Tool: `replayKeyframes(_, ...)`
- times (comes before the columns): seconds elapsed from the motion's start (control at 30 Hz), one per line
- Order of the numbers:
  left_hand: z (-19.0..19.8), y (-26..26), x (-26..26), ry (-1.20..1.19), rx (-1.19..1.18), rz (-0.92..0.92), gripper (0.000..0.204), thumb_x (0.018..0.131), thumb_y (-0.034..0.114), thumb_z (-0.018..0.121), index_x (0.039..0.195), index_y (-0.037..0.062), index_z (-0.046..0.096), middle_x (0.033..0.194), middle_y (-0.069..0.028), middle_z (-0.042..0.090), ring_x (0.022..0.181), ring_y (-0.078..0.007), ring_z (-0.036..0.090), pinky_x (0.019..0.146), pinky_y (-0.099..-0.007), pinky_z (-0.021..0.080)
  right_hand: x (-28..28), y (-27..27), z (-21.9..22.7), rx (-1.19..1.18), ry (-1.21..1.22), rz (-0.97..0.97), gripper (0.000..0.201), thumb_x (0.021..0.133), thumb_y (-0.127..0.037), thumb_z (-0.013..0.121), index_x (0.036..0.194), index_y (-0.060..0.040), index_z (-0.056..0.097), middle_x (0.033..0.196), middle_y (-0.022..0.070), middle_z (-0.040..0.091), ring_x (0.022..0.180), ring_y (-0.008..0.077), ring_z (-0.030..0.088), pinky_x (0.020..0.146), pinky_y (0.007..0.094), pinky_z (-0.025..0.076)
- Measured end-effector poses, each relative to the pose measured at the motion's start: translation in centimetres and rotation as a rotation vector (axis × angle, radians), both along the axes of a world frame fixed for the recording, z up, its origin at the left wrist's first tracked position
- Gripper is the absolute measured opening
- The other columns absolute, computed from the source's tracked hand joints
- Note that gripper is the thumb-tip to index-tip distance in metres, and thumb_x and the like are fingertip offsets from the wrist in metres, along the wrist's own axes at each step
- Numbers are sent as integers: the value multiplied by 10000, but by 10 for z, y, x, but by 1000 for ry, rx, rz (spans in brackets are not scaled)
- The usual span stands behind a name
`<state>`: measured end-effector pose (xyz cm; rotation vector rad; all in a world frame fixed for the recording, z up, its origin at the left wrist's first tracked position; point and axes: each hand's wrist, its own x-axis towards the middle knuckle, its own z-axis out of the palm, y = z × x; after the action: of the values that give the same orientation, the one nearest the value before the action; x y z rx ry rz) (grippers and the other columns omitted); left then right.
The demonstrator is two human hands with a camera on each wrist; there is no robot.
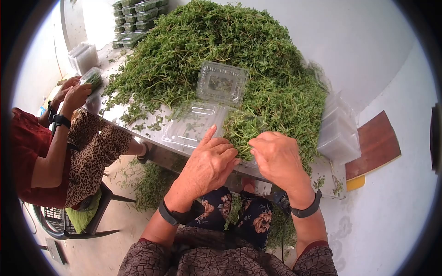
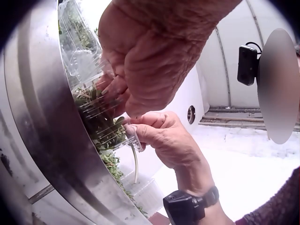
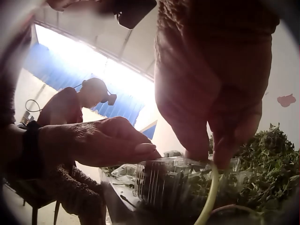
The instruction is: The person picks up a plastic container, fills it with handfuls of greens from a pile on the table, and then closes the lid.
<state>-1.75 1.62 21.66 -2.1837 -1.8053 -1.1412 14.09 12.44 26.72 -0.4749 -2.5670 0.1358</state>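
In the head view, my left hand (image 1: 207, 168) lies with its fingers on green sprigs (image 1: 243, 133) in a clear plastic container (image 3: 152, 185). Its fingertips reach inside the container in the left wrist view, partly hidden by the palm. My right hand (image 1: 281, 158) is at the container's right side, thumb and fingers pinched together. A pale stem (image 3: 212, 194) hangs from that pinch in the right wrist view. Clear plastic (image 1: 193, 129) lies flat to the left, and an open clear container (image 1: 223, 83) with a few leaves stands behind.
A large heap of greens (image 1: 198, 41) covers much of the table (image 1: 154, 133). Stacked empty containers (image 1: 340, 131) stand at right, filled boxes (image 1: 133, 20) at back left. At left a seated person (image 1: 46, 161) holds a filled box (image 1: 92, 78). Greens lie on the floor.
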Motion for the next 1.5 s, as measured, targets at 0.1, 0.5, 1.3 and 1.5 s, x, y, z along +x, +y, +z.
replayKeyframes(0.1,-2,1,-1,-9,1,-5,165,822,97,649,958,6,666,967,-126,677,1036,-285,608,1123,-511,281,-5,5,-6,88,-79,4,43,756,-66,622,732,-31,632,713,113,576,738,304,586,661,414,471)
replayKeyframes(0.5,0,11,8,-171,73,118,323,774,65,662,1086,-4,613,968,-162,652,1017,-326,602,1076,-519,334,-15,-2,6,185,-43,94,50,714,-16,631,691,-30,590,689,99,548,694,293,565,602,396,455)
replayKeyframes(1.3,-8,22,7,-105,166,19,213,683,-60,592,875,-1,665,831,-116,677,938,-258,646,1137,-532,249,-19,2,-11,114,144,89,77,629,-26,598,663,-16,530,655,125,537,631,320,551,551,416,448)
replayKeyframes(1.5,-4,16,3,-113,102,31,212,783,12,631,994,9,659,940,-139,678,1019,-270,627,1132,-537,244,17,11,2,-25,156,-20,41,674,-39,576,645,-30,548,610,124,540,577,318,572,531,410,452)
